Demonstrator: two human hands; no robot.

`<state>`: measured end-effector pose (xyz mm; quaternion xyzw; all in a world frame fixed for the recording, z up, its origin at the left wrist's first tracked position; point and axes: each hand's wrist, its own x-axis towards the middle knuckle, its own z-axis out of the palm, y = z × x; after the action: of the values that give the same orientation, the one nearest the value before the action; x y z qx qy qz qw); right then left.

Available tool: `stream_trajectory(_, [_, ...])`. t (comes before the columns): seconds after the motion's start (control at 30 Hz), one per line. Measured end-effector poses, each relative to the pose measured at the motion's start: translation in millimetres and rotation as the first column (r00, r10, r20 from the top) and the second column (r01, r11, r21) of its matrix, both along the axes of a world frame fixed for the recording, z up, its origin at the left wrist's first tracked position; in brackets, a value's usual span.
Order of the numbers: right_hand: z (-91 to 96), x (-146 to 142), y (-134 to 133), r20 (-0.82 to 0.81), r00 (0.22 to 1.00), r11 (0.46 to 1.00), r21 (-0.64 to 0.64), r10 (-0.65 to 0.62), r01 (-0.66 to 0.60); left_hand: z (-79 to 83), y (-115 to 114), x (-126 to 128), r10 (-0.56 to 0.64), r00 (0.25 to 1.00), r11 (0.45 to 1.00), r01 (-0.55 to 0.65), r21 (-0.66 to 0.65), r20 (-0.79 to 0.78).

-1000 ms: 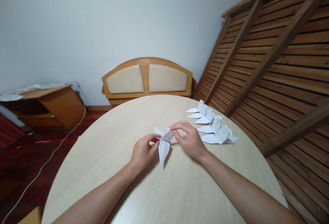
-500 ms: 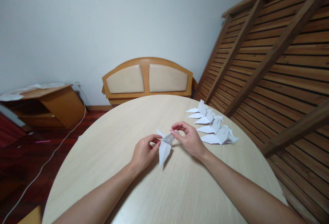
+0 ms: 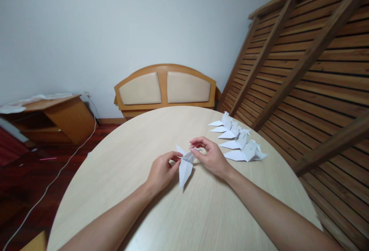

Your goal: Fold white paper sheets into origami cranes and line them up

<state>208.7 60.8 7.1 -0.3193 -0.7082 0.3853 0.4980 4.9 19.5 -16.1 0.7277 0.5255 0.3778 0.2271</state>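
A white folded paper crane [image 3: 186, 166] is held just above the table, one wing pointing toward me and the other pointing away. My left hand [image 3: 163, 169] pinches its left end between thumb and fingers. On the crane's other side, my right hand [image 3: 210, 155] has thumb and index finger curled at the top of the body, partly covering the folds there. A narrow point of the crane shows beneath the right fingers. To the right, several finished-looking white paper cranes [image 3: 245, 151] stand close together in a row, their wings pointing left.
The round pale wooden table [image 3: 115, 166] fills the foreground. Behind it stands a padded headboard [image 3: 164, 85] against the wall. A slatted wooden frame [image 3: 311, 70] leans at the right. On the left are a low desk [image 3: 63, 120] and a white cable [image 3: 57, 174] across the floor.
My right thumb and index finger have shifted slightly left along the crane and parted a little. The crane has turned slightly. My left hand keeps its pinch.
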Motion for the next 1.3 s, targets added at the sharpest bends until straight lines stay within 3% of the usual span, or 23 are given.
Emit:
stream_trajectory(0.2, [1.4, -2, 2, -0.042, 0.999, 0.996, -0.089, -0.031, 0.027, -1.4, 1, 1, -0.004, 0.997, 1.0, 0.004, -0.009, 0.074])
stream_trajectory(0.4, [2.9, 0, 4, 0.049, 0.995, 0.99, -0.1, -0.09, 0.095, -2.6, 2, -1, -0.021, 0.996, 1.0, 0.023, -0.021, 0.091])
stream_trajectory(0.5, [4.4, 1, 1, 0.104, 0.991, 0.994, -0.061, -0.081, 0.087, 0.9, 2, -1, -0.022, 0.999, 1.0, 0.022, 0.009, 0.035])
stream_trajectory(0.6, [5.9, -1, -3, 0.135, 0.989, 0.997, -0.026, -0.066, 0.071, 9.5, -3, 1, 0.038, 0.997, 0.996, -0.045, 0.083, 0.073])
stream_trajectory(0.83, [6.3, -6, -12, 0.181, 0.983, 0.993, 0.119, -0.001, -0.02, 21.6, -16, 7, -0.047, 0.995, 0.974, 0.026, 0.225, 0.086])
stream_trajectory(1.3, [10.1, -6, -12, 0.279, 0.959, 0.966, 0.235, 0.039, -0.107, 18.2, -14, 4, -0.01, 1.0, 0.986, 0.007, 0.168, 0.017])
